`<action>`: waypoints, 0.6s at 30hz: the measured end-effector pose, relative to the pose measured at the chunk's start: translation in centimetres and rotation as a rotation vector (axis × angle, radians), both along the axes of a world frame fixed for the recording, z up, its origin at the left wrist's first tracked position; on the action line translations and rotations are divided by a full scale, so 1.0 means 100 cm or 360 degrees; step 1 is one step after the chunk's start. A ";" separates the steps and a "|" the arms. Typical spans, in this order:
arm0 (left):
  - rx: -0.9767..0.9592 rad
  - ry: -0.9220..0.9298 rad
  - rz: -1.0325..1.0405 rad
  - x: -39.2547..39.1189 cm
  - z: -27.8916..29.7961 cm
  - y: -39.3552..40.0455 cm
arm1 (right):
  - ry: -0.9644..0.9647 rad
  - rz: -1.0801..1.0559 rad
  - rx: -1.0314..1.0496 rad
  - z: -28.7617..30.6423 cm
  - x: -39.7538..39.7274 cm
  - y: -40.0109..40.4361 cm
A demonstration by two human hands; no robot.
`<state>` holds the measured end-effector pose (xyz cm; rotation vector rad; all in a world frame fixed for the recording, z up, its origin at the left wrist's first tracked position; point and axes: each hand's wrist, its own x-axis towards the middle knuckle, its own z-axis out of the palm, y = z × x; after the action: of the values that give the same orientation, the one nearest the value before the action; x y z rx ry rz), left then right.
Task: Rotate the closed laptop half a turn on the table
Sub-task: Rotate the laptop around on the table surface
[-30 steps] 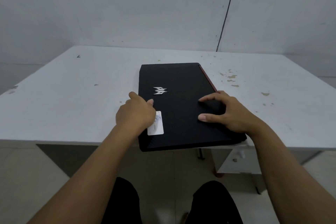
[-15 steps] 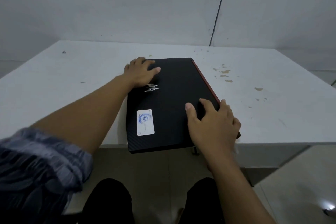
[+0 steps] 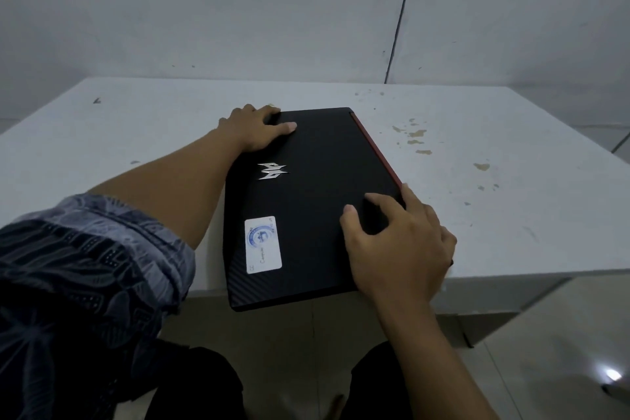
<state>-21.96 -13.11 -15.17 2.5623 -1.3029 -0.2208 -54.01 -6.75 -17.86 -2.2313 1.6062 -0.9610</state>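
Note:
A closed black laptop (image 3: 317, 187) lies on the white table (image 3: 477, 215), long side running away from me, its near end hanging over the table's front edge. It has a silver logo, a white sticker near me and a red strip along its right edge. My left hand (image 3: 254, 128) grips the far left corner, thumb on the lid. My right hand (image 3: 399, 242) holds the near right corner, fingers spread on the lid and over the red edge.
Brown stains (image 3: 414, 136) mark the table to the right of the laptop. A grey wall (image 3: 238, 10) stands close behind the table. My knees show below the front edge, above a tiled floor (image 3: 545, 351).
My left hand went from the sticker near me to the far left corner. My right hand shifted to the near right corner. The laptop has hardly turned.

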 end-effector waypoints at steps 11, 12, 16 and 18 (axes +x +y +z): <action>-0.0265 0.0190 0.0019 0.016 -0.010 0.037 | -0.0304 0.0114 -0.0003 0.003 -0.010 -0.026; -0.0294 0.0214 0.0010 0.018 -0.011 0.043 | -0.0316 0.0122 0.0008 0.003 -0.011 -0.030; -0.0336 0.0176 0.0048 0.018 -0.014 0.062 | -0.0355 0.0190 0.0016 0.003 -0.018 -0.050; -0.0380 0.0131 0.0108 0.011 -0.017 0.070 | -0.0402 0.0240 0.0012 0.004 -0.023 -0.061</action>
<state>-20.82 -6.08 -16.89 2.3657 -1.1365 -0.1462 -56.26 -12.85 -17.50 -2.0922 1.3113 -1.1384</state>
